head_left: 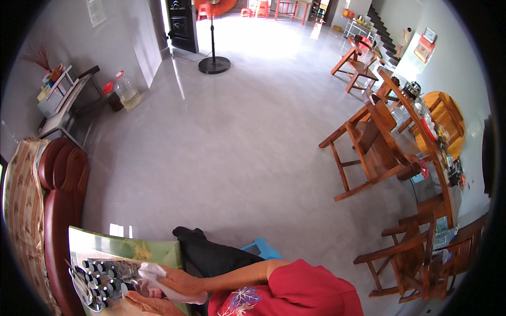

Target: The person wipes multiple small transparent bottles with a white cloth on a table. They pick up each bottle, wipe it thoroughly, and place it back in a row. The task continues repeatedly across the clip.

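At the lower left, my right hand (pixel 183 280) is closed on a white cloth (pixel 153 272), which hangs down past the wrist. Below it, my left hand (pixel 148 304) grips a small clear bottle (pixel 152 290) with a pale cap and reddish marking. The cloth lies against the bottle and hides part of it. Just left of my hands, several small clear bottles with dark caps (pixel 100 279) stand close together on a low green-and-white table (pixel 163 250). Glare and overlap blur where one bottle ends and another begins.
A reddish-brown leather sofa (pixel 63 221) flanks the table on the left. Beside my black-trousered leg is a blue stool (pixel 263 248). Wooden chairs (pixel 369 142) and a long wooden table (pixel 429 139) line the right. A standing fan (pixel 213 42) and large jugs (pixel 126 90) are farther off.
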The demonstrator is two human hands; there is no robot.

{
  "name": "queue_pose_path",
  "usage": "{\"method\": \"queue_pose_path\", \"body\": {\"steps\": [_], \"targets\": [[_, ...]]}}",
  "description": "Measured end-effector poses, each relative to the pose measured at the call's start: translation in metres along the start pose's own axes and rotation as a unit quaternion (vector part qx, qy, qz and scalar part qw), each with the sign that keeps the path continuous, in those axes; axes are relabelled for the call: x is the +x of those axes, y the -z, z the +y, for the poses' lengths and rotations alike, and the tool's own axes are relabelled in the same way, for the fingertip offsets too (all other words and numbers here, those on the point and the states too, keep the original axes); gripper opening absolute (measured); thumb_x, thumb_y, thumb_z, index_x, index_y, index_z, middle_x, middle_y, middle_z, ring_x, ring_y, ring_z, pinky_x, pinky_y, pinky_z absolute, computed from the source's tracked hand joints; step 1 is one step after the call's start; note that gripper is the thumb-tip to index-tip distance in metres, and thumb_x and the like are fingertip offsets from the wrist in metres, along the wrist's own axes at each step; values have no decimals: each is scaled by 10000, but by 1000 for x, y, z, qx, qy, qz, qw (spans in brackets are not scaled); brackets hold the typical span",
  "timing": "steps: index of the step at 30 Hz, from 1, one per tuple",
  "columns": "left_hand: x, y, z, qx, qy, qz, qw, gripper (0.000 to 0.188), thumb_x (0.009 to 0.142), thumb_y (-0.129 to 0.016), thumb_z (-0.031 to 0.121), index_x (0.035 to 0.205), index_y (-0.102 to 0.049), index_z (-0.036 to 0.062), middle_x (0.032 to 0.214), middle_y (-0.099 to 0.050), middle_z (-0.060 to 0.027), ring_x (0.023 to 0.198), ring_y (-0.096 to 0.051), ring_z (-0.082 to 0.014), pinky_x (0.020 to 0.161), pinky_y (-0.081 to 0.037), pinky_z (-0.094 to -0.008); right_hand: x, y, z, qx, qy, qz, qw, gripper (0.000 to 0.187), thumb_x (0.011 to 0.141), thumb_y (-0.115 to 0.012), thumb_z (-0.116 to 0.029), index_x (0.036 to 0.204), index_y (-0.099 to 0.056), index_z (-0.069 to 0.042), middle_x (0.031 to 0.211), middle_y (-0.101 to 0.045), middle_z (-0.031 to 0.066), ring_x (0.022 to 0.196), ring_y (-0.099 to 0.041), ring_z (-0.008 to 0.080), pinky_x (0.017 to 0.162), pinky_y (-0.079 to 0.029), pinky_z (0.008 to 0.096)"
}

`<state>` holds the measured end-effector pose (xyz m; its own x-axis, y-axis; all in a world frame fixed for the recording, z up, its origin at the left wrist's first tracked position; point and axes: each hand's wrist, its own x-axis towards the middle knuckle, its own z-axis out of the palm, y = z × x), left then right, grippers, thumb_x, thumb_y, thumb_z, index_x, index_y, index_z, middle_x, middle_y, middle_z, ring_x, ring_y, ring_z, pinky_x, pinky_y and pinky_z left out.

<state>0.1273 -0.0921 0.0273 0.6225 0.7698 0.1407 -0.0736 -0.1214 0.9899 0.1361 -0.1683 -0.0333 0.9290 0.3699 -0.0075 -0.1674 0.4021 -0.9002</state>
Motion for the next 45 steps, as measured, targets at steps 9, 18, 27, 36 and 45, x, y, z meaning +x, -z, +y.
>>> {"method": "queue_pose_path", "body": {"steps": [9,18,27,36,45], "targets": [[20,20,0,-196,103,-47,974,440,897,-518,388,1167,-461,45,1087,-526,-121,875,-543,-209,710,-505,-326,-4,14,24,240,-178,-38,954,618,893,-574,-313,1379,-289,-58,1237,-460,36,1089,-449,121,918,-376,262],[8,25,-46,-92,-38,-54,994,438,880,-551,352,1186,-449,56,1078,-515,-116,897,-540,-218,728,-509,-336,-6,7,35,137,-2,-21,990,598,923,-533,-276,1403,-261,-47,1267,-460,47,1153,-432,122,958,-362,254],[-10,22,-50,-168,30,-31,985,469,843,-618,270,1216,-428,58,1045,-499,-109,951,-529,-231,771,-505,-351,23,12,32,392,-207,55,895,353,951,-435,-353,1075,-565,-50,924,-625,37,773,-597,131,683,-496,273],[12,0,-14,-142,-35,4,989,478,849,-604,298,1212,-425,44,1063,-486,-106,997,-503,-232,810,-486,-353,-12,-20,33,72,-129,62,987,502,975,-299,-403,1242,-451,-7,1158,-520,106,1088,-458,173,968,-339,292],[26,1,-5,-92,-65,5,994,476,859,-584,333,1193,-429,32,1077,-480,-102,1014,-488,-227,830,-474,-359,-16,11,-5,53,6,20,998,263,947,-484,-252,1009,-574,-13,723,-527,-63,631,-437,17,546,-375,197]]}}
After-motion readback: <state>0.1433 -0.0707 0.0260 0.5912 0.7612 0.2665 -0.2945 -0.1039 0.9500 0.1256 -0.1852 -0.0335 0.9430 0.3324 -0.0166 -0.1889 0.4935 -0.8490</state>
